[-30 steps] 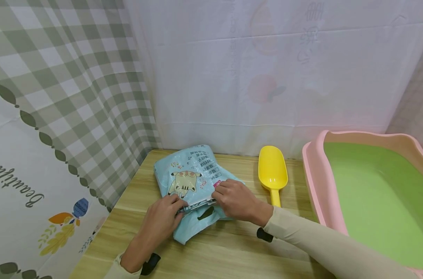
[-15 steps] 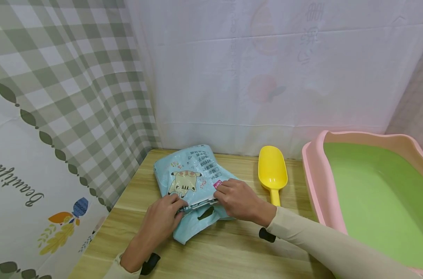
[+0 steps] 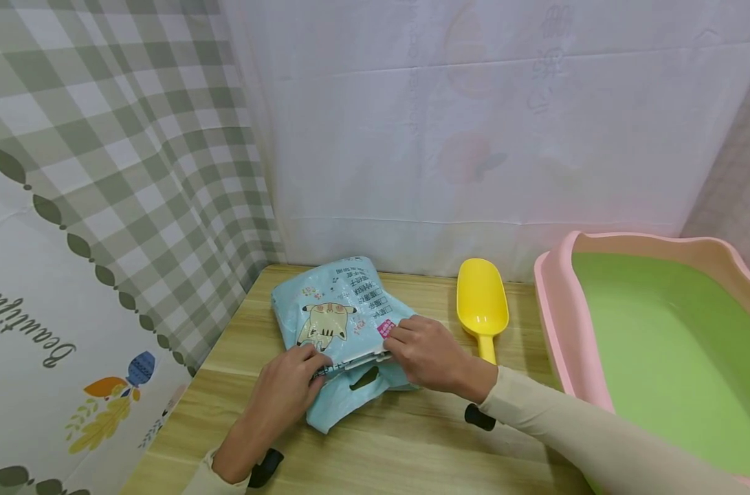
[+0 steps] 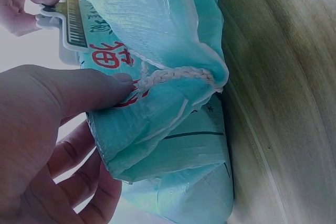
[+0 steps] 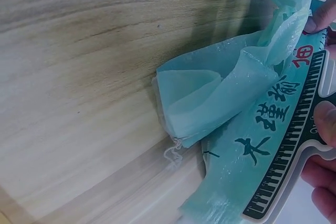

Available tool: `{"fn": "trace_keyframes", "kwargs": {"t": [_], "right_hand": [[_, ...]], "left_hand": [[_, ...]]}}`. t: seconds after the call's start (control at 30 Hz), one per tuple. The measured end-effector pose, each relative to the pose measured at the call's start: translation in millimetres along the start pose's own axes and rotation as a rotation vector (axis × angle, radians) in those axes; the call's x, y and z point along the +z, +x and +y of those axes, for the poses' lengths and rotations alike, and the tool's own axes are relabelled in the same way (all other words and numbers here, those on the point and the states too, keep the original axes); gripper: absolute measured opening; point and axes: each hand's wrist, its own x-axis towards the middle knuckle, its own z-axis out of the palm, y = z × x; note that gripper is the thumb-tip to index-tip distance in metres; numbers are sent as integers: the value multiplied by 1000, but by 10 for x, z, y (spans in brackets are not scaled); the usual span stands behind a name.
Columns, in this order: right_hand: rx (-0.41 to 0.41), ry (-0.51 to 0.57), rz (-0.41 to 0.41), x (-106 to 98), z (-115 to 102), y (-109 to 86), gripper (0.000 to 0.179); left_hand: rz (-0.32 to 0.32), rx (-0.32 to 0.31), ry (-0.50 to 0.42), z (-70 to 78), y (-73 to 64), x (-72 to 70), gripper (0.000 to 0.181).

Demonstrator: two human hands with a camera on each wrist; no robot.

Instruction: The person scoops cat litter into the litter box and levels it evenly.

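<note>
A light blue plastic bag, printed with a cartoon cat, lies on the wooden table with its top folded over. My left hand pinches the left end of the fold between thumb and fingers. At the fold's right part, my right hand grips a bag clip with a piano-key pattern, thumb on its dark grip. The clip lies along the folded edge, beside red and black lettering. A flap with a handle hole hangs below the fold. In the left wrist view a whitish braided string crosses the bag.
To the right of the bag lies a yellow scoop, its handle partly behind my right arm. A pink-rimmed litter tray with a green base stands at the right. A checked cloth hangs at the left and a white cloth behind.
My right hand has slid slightly to the right along the fold, showing more of the pink label. My left hand stays in place on the bag.
</note>
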Motion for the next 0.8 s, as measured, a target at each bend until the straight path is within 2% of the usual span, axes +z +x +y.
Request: {"fn": "trace_keyframes", "kwargs": {"t": [0.23,0.8], "right_hand": [[12,9,-19,-64,30,-73,13],[34,5,-19,-190,115,-242,23]], "left_hand": [[-25,-14,-2,7,3,-8,26],[-8,0,-7,20,13,-25,27]]}}
